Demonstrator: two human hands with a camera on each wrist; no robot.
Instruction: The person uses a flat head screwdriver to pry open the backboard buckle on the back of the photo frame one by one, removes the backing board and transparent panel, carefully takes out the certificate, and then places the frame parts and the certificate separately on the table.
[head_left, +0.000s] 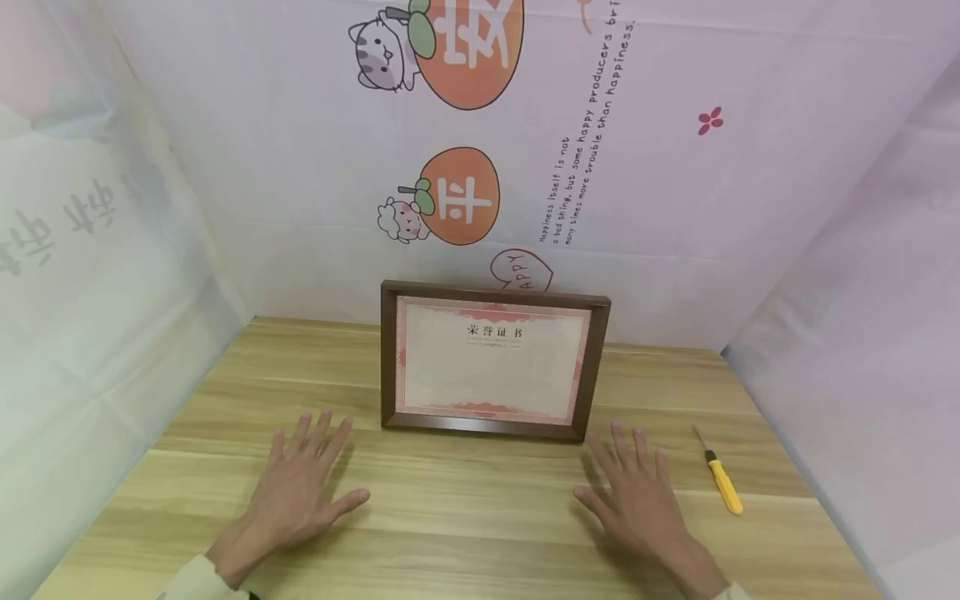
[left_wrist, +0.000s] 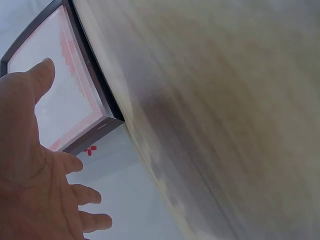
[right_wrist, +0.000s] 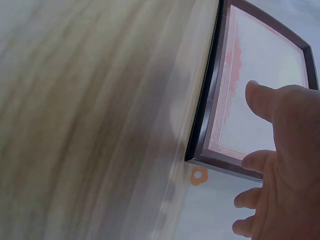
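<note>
A brown picture frame [head_left: 483,423] stands upright toward the back of the wooden table, holding a certificate [head_left: 487,371] with a pink-red border. My left hand [head_left: 296,492] is spread palm down to the left and in front of it, fingers straight, holding nothing. On the other side my right hand [head_left: 637,500] is likewise spread, its fingertips near the frame's lower right corner. Both wrist views show an empty palm, with the picture frame [left_wrist: 95,75] beyond the left thumb and the same frame [right_wrist: 207,105] beyond the right one.
A screwdriver [head_left: 725,486] with a yellow handle lies to the right of my right hand. The wooden table [head_left: 450,533] meets a printed cloth [head_left: 637,167] behind the frame. White cloth walls [head_left: 862,333] border both sides.
</note>
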